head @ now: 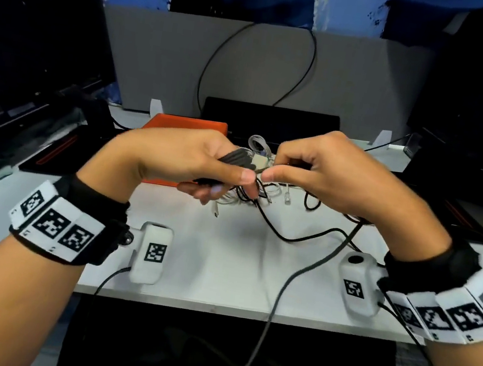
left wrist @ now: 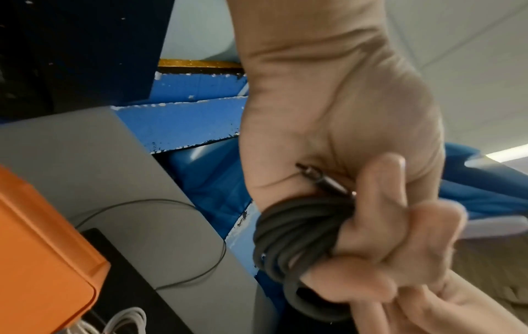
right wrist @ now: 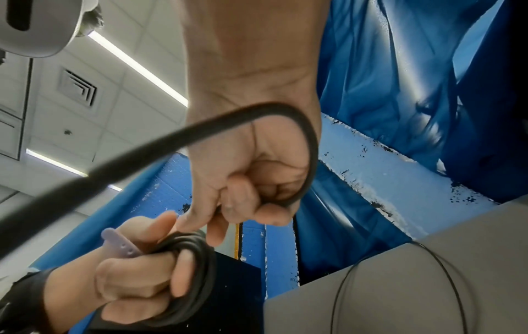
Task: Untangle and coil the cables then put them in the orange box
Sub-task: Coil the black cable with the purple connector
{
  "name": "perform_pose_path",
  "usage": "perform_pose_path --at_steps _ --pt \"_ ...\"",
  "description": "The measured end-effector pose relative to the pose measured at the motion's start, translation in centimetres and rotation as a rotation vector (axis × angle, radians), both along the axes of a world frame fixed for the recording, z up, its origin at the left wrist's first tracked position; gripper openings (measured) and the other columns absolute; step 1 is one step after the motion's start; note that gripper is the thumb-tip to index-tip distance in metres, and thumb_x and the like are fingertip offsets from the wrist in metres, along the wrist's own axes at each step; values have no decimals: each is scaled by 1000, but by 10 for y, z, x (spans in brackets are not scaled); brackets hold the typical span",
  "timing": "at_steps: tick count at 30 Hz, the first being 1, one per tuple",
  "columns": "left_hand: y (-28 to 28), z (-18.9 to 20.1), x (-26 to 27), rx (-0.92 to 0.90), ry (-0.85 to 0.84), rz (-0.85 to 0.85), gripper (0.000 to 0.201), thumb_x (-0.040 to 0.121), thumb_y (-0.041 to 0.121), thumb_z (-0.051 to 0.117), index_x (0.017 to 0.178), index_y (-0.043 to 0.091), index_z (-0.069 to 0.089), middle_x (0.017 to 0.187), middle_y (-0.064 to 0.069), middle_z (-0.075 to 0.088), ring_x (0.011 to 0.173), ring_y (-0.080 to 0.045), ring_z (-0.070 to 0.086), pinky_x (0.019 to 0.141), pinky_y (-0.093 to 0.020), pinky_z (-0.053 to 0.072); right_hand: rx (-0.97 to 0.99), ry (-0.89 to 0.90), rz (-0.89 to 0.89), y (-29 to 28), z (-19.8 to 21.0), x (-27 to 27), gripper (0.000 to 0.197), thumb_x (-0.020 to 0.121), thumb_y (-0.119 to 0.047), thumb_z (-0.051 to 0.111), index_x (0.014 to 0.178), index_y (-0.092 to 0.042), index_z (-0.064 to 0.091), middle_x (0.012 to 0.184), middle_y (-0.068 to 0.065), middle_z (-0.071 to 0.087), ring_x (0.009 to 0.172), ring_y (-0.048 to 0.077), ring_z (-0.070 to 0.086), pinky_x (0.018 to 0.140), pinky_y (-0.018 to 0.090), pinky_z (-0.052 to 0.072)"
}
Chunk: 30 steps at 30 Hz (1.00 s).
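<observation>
My left hand (head: pixel 205 165) (left wrist: pixel 385 237) grips a coil of dark grey cable (head: pixel 236 158) (left wrist: pixel 288 239) (right wrist: pixel 197 266), its loops wound round the fingers, a metal jack plug (left wrist: pixel 323 178) lying against the palm. My right hand (head: pixel 303 173) (right wrist: pixel 251 192) is curled round the free run of the same cable (right wrist: pixel 310 144), which hangs down off the table's front edge (head: pixel 288 282). Under both hands lies a tangle of white and black cables (head: pixel 264 186). The orange box (head: pixel 186 125) (left wrist: pixel 37 237) sits behind my left hand.
A black thin wire (head: pixel 285 235) trails right across the white table (head: pixel 223 261). A grey partition (head: pixel 280 73) with a looped black wire closes the back. Dark monitors (head: pixel 36 45) flank both sides. A black flat device (head: pixel 271 118) stands behind the box.
</observation>
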<state>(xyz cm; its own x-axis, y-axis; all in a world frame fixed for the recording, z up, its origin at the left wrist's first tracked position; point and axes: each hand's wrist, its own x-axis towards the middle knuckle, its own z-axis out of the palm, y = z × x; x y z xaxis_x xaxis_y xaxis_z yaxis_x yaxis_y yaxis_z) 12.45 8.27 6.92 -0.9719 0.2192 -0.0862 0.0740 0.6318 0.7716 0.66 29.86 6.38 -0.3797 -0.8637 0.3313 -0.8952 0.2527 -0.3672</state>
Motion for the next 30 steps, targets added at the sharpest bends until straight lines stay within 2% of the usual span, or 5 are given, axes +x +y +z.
perform_pose_path --at_steps 12,17,21,27,30 --pt "-41 17 7 1450 78 -384 31 109 11 39 93 -9 57 48 -14 52 33 -20 33 65 -39 47 -69 88 -268 34 18 -39 40 102 -52 49 78 -21 58 64 3 54 58 15 46 56 33 35" --pt "-15 22 -2 1208 365 109 35 110 23 32 87 11 56 46 6 48 32 -7 39 61 -23 47 145 108 -342 25 9 -35 47 97 -60 52 137 -35 49 109 -3 64 100 21 60 85 40 46" --pt "20 7 -12 779 424 404 29 108 20 42 84 11 55 46 3 43 31 -12 31 59 -28 47 -133 50 -146 17 11 -11 82 101 -52 51 163 -37 -1 167 -6 25 154 10 21 126 51 19" --pt "50 -2 -8 502 358 371 31 106 20 49 80 9 61 46 -2 49 32 -17 41 71 -54 38 -361 154 -17 -4 3 -1 37 109 -23 41 141 -17 59 113 -16 63 105 -5 57 95 20 44" --pt "56 -1 -4 590 328 286 30 105 18 48 81 6 59 46 -4 51 36 -19 48 69 -40 51 -449 127 -24 -6 -2 -3 24 108 -19 47 114 -14 70 97 -15 67 92 0 61 83 19 45"
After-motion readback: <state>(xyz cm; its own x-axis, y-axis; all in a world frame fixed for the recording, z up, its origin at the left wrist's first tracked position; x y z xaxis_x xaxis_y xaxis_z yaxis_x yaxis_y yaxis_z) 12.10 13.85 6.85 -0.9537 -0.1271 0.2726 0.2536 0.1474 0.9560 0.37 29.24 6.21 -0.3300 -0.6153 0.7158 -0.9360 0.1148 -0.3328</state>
